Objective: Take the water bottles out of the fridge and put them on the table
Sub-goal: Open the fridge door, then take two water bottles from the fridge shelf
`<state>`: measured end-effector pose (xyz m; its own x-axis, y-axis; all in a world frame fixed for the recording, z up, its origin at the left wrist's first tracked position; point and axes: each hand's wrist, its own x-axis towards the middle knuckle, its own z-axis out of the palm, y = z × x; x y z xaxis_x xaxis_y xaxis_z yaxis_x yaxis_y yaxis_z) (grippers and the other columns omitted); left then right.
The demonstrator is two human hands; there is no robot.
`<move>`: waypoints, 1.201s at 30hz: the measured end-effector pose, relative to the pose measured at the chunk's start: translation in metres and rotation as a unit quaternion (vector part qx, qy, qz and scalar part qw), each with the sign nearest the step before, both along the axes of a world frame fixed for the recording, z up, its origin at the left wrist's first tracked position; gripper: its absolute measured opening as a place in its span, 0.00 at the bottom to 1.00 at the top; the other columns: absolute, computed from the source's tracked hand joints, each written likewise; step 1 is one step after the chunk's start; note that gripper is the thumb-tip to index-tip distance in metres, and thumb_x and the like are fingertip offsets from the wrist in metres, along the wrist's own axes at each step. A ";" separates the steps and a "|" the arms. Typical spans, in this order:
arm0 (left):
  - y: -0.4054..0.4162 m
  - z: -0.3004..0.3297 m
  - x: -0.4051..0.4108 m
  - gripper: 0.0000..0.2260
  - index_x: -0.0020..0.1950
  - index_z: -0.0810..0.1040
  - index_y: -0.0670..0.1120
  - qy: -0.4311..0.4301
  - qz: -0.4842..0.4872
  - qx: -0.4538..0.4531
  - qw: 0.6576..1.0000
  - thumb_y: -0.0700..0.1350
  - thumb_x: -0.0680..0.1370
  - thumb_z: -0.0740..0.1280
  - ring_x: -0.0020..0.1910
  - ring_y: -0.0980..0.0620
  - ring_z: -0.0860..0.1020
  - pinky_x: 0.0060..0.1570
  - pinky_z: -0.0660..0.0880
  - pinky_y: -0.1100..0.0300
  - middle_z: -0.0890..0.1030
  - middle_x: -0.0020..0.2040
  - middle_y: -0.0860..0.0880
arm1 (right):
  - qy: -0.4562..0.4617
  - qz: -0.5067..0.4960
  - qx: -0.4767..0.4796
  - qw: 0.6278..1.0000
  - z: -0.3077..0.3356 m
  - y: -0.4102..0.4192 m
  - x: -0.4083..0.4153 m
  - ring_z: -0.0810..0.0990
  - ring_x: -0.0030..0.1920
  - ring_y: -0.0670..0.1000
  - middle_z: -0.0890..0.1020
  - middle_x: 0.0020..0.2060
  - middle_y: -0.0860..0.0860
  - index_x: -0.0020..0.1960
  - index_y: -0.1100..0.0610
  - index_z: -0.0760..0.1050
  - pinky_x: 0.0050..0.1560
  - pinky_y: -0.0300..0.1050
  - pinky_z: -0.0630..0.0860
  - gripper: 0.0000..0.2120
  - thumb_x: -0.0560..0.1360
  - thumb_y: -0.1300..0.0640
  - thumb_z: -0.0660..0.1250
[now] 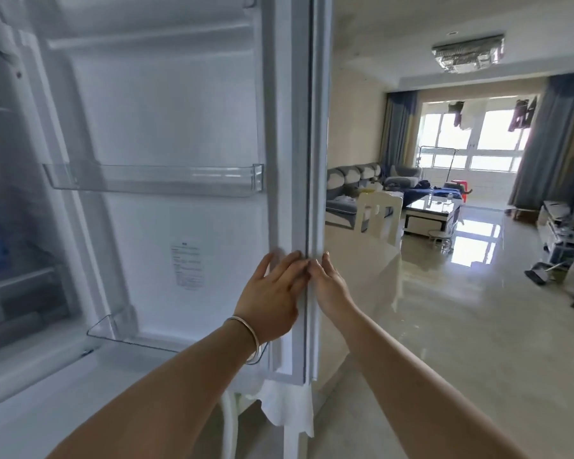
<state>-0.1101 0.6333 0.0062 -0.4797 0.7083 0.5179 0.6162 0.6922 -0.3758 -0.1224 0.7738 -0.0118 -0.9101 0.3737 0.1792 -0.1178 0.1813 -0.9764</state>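
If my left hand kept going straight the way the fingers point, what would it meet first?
Nothing new: the left hand already lies flat on the fridge door at its inner edge, fingers pointing up along it. Sliding on, it would probably just follow that edge.

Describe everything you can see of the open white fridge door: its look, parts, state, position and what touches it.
The open white fridge door shows its moulded plastic inner face, swung wide. A clear plastic shelf bin crosses its middle, another clear bin sits lower, and both look empty. A small printed label is stuck below the upper bin. A pale gasket runs along its outer edge. The left hand rests flat on that edge, and the right hand touches it from the other side.
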 end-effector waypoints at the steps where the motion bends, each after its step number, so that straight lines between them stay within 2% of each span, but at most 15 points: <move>1: 0.004 -0.001 -0.008 0.30 0.66 0.74 0.44 -0.006 0.002 -0.006 1.000 0.49 0.64 0.69 0.68 0.48 0.73 0.71 0.59 0.47 0.77 0.65 0.49 | -0.005 0.003 -0.006 1.000 0.001 0.003 -0.006 0.63 0.73 0.54 0.64 0.73 0.54 0.76 0.51 0.54 0.73 0.53 0.59 0.29 0.78 0.45 0.58; 3: 0.010 -0.001 -0.020 0.31 0.68 0.73 0.43 -0.020 0.007 -0.008 1.000 0.49 0.65 0.68 0.69 0.47 0.71 0.72 0.58 0.50 0.75 0.67 0.46 | -0.006 0.004 -0.030 1.000 0.002 0.007 -0.017 0.61 0.73 0.53 0.62 0.74 0.53 0.76 0.52 0.52 0.74 0.52 0.57 0.31 0.78 0.44 0.59; 4: 0.013 -0.004 -0.026 0.32 0.71 0.69 0.42 -0.030 0.004 -0.004 1.000 0.48 0.68 0.67 0.72 0.47 0.67 0.72 0.53 0.51 0.72 0.71 0.45 | -0.007 0.003 -0.037 0.999 0.003 0.008 -0.023 0.60 0.74 0.53 0.61 0.75 0.53 0.76 0.52 0.51 0.75 0.52 0.56 0.32 0.77 0.43 0.59; 6: 0.016 -0.009 -0.038 0.32 0.77 0.54 0.40 -0.056 0.000 -0.003 0.998 0.45 0.75 0.60 0.78 0.46 0.52 0.75 0.42 0.55 0.55 0.78 0.43 | -0.018 0.001 -0.037 0.999 0.004 0.009 -0.033 0.57 0.75 0.53 0.58 0.75 0.53 0.77 0.52 0.49 0.75 0.52 0.54 0.35 0.76 0.41 0.59; 8: 0.018 -0.013 -0.049 0.32 0.77 0.44 0.41 -0.085 0.019 -0.011 0.996 0.45 0.78 0.56 0.78 0.47 0.42 0.76 0.39 0.54 0.44 0.79 0.44 | -0.032 0.000 -0.032 0.999 0.004 0.010 -0.043 0.56 0.75 0.54 0.56 0.76 0.53 0.77 0.51 0.48 0.75 0.52 0.54 0.36 0.76 0.40 0.59; 11: 0.021 -0.016 -0.064 0.32 0.77 0.42 0.41 -0.083 0.026 -0.031 0.996 0.46 0.78 0.55 0.78 0.47 0.40 0.77 0.41 0.51 0.42 0.79 0.44 | -0.035 -0.013 -0.032 0.999 0.003 0.015 -0.056 0.56 0.75 0.55 0.55 0.76 0.53 0.77 0.51 0.49 0.74 0.51 0.54 0.35 0.77 0.41 0.59; 17: 0.018 -0.016 -0.072 0.30 0.77 0.49 0.42 -0.073 0.014 -0.066 0.995 0.45 0.78 0.56 0.78 0.48 0.39 0.75 0.37 0.51 0.43 0.79 0.45 | -0.029 -0.054 -0.017 0.998 -0.004 0.011 -0.063 0.59 0.74 0.56 0.58 0.75 0.54 0.76 0.50 0.51 0.73 0.55 0.57 0.34 0.76 0.41 0.59; 19: 0.014 -0.017 -0.068 0.29 0.76 0.57 0.43 -0.078 -0.015 -0.035 0.996 0.45 0.76 0.60 0.78 0.48 0.45 0.77 0.43 0.48 0.50 0.79 0.44 | -0.022 -0.112 0.020 0.993 0.001 0.003 -0.055 0.63 0.72 0.57 0.62 0.73 0.56 0.76 0.52 0.55 0.71 0.54 0.61 0.30 0.78 0.44 0.59; 20: 0.009 -0.016 -0.064 0.27 0.72 0.66 0.44 -0.071 -0.048 -0.004 0.996 0.45 0.73 0.64 0.77 0.47 0.54 0.76 0.53 0.45 0.59 0.77 0.44 | 0.005 -0.176 0.043 0.984 0.006 -0.003 -0.049 0.67 0.69 0.58 0.66 0.70 0.56 0.74 0.54 0.59 0.66 0.53 0.66 0.27 0.78 0.47 0.59; 22: -0.009 -0.011 -0.057 0.19 0.56 0.81 0.47 -0.041 -0.122 0.064 0.990 0.45 0.66 0.70 0.67 0.46 0.73 0.64 0.72 0.47 0.78 0.64 0.45 | 0.139 -0.274 0.035 0.951 0.019 -0.025 -0.032 0.74 0.59 0.57 0.72 0.60 0.56 0.66 0.57 0.68 0.55 0.47 0.73 0.19 0.77 0.55 0.61; 24: -0.040 -0.005 -0.051 0.11 0.47 0.82 0.47 0.002 -0.165 0.119 0.979 0.42 0.65 0.69 0.58 0.47 0.78 0.58 0.74 0.53 0.82 0.54 0.48 | 0.266 -0.250 0.019 0.931 0.029 -0.062 -0.016 0.74 0.49 0.52 0.73 0.51 0.52 0.59 0.59 0.70 0.45 0.32 0.70 0.14 0.74 0.57 0.61; 25: -0.061 0.000 -0.047 0.09 0.45 0.82 0.47 0.018 -0.156 0.142 0.977 0.41 0.66 0.69 0.55 0.47 0.78 0.55 0.74 0.55 0.83 0.52 0.48 | 0.309 -0.212 0.026 0.927 0.032 -0.086 -0.010 0.73 0.47 0.50 0.73 0.49 0.51 0.56 0.57 0.71 0.43 0.30 0.68 0.13 0.73 0.56 0.60; 29: -0.161 0.000 -0.039 0.05 0.42 0.81 0.49 0.030 0.001 0.231 0.972 0.42 0.68 0.70 0.50 0.50 0.77 0.48 0.72 0.57 0.82 0.49 0.50 | 0.386 -0.051 0.066 0.919 0.032 -0.185 -0.002 0.72 0.46 0.48 0.72 0.48 0.46 0.53 0.52 0.69 0.48 0.33 0.68 0.10 0.72 0.55 0.59; 33: -0.270 -0.010 -0.030 0.06 0.41 0.81 0.50 0.001 0.159 0.288 0.944 0.45 0.68 0.65 0.48 0.47 0.78 0.45 0.74 0.56 0.81 0.48 0.51 | 0.354 0.048 0.070 0.931 0.023 -0.284 -0.013 0.73 0.48 0.51 0.71 0.47 0.40 0.52 0.58 0.72 0.48 0.32 0.67 0.13 0.71 0.54 0.58; 36: -0.351 -0.009 -0.032 0.10 0.41 0.82 0.49 -0.009 0.238 0.328 0.914 0.46 0.68 0.61 0.47 0.45 0.78 0.43 0.76 0.54 0.80 0.48 0.49 | 0.335 0.098 0.088 0.933 0.014 -0.356 -0.033 0.73 0.50 0.51 0.70 0.46 0.39 0.52 0.58 0.73 0.51 0.41 0.69 0.14 0.70 0.53 0.58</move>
